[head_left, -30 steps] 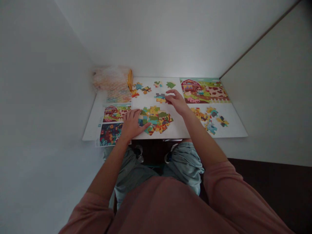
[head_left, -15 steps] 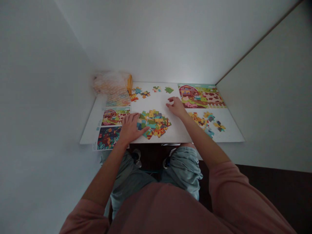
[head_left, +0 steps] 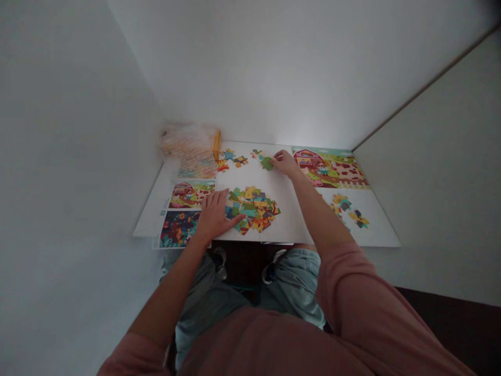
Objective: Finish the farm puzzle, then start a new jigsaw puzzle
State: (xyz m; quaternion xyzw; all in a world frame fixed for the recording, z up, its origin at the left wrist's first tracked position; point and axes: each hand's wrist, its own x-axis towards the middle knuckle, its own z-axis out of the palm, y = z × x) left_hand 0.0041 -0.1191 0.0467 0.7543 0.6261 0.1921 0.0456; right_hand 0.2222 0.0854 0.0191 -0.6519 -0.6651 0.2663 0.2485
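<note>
Head view: two hands. Right hand [head_left: 285,164] pinches one green puzzle piece [head_left: 266,164]; left hand [head_left: 214,216] lies open against one heap of puzzle pieces [head_left: 250,210].

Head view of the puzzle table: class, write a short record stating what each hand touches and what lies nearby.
Left hand: spread flat, fingertips at the edge of the puzzle piece pile
Right hand: fingers on a green puzzle piece
Nearby: farm picture card, yellow box, plastic bag
Surface: white table
</note>
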